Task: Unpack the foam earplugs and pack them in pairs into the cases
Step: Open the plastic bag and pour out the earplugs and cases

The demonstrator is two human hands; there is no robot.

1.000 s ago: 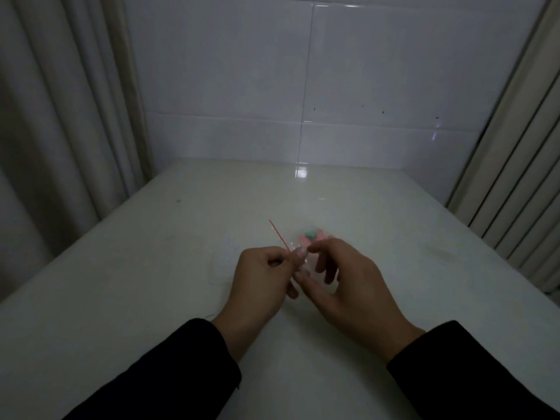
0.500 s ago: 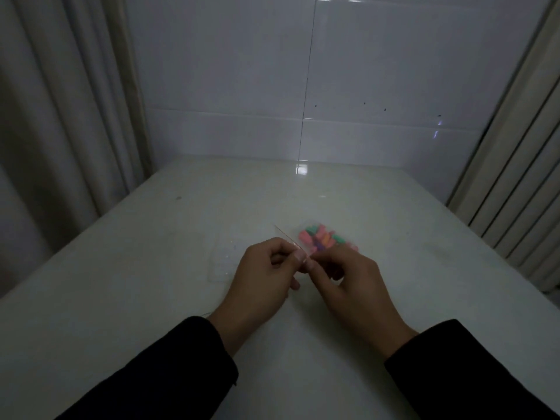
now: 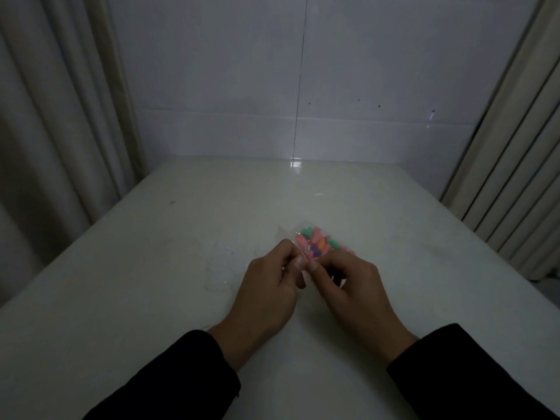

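Pinching clear bag (image 3: 303, 237) of coloured earplugs (image 3: 318, 242), both hands (image 3: 306, 283).

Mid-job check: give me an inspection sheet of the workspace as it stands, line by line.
Surface: white table, glossy, faint marks.
Job's things: clear bag of foam earplugs, pink, green, orange, purple, held above the table; clear plastic cases lie left of the hands, hard to make out.
Clutter: nothing seen.
Grippers: left hand and right hand both pinch the bag's near edge.
Cables: nothing seen.
Surroundings: tiled wall behind, curtains on both sides; dim light.
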